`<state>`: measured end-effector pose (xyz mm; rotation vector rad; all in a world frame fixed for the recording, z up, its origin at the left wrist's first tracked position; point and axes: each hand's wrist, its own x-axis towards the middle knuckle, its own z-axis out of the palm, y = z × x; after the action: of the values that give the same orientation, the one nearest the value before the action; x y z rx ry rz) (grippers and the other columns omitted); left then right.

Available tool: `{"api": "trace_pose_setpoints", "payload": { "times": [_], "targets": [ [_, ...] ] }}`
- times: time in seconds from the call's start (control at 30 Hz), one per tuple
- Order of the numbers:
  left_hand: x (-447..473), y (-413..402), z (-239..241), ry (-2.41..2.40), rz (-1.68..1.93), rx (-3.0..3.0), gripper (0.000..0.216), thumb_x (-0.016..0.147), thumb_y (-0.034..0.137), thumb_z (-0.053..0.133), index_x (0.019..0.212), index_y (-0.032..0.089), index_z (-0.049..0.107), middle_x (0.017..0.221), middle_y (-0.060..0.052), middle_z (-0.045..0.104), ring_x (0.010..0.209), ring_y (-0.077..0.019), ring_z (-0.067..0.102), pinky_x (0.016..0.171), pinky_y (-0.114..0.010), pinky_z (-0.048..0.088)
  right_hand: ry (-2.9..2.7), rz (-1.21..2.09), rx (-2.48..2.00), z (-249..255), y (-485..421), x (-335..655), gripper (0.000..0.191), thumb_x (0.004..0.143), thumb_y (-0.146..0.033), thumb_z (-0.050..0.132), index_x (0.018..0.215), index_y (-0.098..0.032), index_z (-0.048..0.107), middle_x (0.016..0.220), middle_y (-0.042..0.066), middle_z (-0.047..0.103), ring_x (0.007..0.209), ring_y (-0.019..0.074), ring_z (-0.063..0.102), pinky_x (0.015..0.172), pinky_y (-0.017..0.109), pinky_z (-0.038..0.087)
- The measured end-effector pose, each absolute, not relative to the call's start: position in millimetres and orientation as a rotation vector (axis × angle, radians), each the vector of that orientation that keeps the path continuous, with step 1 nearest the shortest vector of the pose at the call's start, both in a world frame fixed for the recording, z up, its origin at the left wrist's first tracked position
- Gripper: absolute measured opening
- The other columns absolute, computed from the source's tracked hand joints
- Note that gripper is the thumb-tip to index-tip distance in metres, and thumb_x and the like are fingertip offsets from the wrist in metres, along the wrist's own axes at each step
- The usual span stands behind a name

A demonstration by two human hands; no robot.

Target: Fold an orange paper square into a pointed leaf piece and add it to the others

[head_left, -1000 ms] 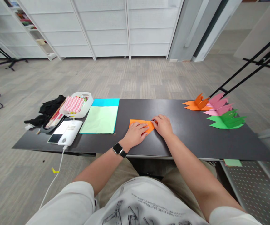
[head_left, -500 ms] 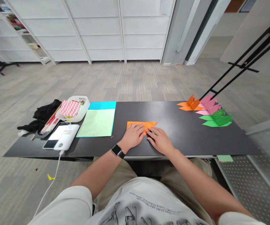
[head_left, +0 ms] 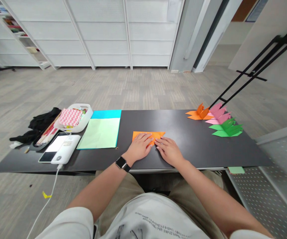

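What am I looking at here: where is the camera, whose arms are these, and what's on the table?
There is no machine: the one camera sits on a person's head, looking forward and down, so the two bare arms are that person's own. The left hand, with a watch on its wrist, and the right hand both lie flat, fingers on a folded orange paper on the dark table. Nothing is gripped. To the left lie a pale green sheet over a blue sheet, a white tray and a white power bank. At the far right sit folded paper pieces in orange, pink and green.
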<state>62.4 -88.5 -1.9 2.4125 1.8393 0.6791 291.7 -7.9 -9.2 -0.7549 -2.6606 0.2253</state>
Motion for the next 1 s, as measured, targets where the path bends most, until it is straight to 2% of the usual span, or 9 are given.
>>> {"api": "trace_pose_setpoints", "payload": {
  "times": [0.2, 0.4, 0.57, 0.7, 1.0],
  "targets": [
    [62, -88, -4, 1.852, 0.696, 2.387, 0.037, 0.106, 0.026, 0.057, 0.140, 0.020, 0.070, 0.158, -0.010, 0.063, 0.145, -0.0287, 0.056, 0.132, -0.051, 0.040, -2.650, 0.075, -0.962, -8, 13, 304, 0.041, 0.111, -0.031, 0.050, 0.143, -0.027, 0.074, 0.147, 0.006, 0.073, 0.136, 0.0332, 0.062, 0.116, 0.055, 0.049],
    [63, -89, 3, 1.847, 0.673, 2.362, 0.037, 0.106, 0.027, 0.057, 0.139, 0.022, 0.071, 0.157, -0.010, 0.063, 0.146, -0.0299, 0.056, 0.131, -0.054, 0.040, -2.557, -0.008, -1.049, -9, 40, 315, 0.040, 0.109, -0.030, 0.049, 0.139, -0.025, 0.077, 0.144, 0.009, 0.074, 0.131, 0.0381, 0.063, 0.111, 0.062, 0.050],
    [63, -89, 5, 1.846, 0.680, 2.366, 0.037, 0.105, 0.027, 0.057, 0.139, 0.023, 0.072, 0.156, -0.010, 0.064, 0.145, -0.0304, 0.056, 0.130, -0.054, 0.041, -2.470, 0.053, -0.990, -5, 33, 312, 0.038, 0.109, -0.029, 0.050, 0.135, -0.024, 0.078, 0.141, 0.010, 0.075, 0.133, 0.0348, 0.062, 0.113, 0.057, 0.050],
    [62, -89, 2, 1.852, 0.680, 2.358, 0.036, 0.106, 0.028, 0.056, 0.139, 0.023, 0.071, 0.156, -0.010, 0.063, 0.145, -0.0295, 0.056, 0.131, -0.053, 0.041, -2.581, 0.196, -0.703, 1, 2, 298, 0.037, 0.109, -0.029, 0.054, 0.140, -0.028, 0.075, 0.141, 0.008, 0.075, 0.130, 0.0294, 0.063, 0.116, 0.052, 0.051],
    [61, -90, 0, 1.837, 0.668, 2.369, 0.038, 0.103, 0.029, 0.060, 0.139, 0.021, 0.070, 0.159, -0.011, 0.061, 0.148, -0.0309, 0.053, 0.132, -0.055, 0.039, -2.620, 0.285, -0.617, -2, -19, 285, 0.033, 0.106, -0.026, 0.062, 0.134, -0.032, 0.079, 0.136, 0.008, 0.076, 0.127, 0.0306, 0.063, 0.114, 0.056, 0.053]
  ]
}}
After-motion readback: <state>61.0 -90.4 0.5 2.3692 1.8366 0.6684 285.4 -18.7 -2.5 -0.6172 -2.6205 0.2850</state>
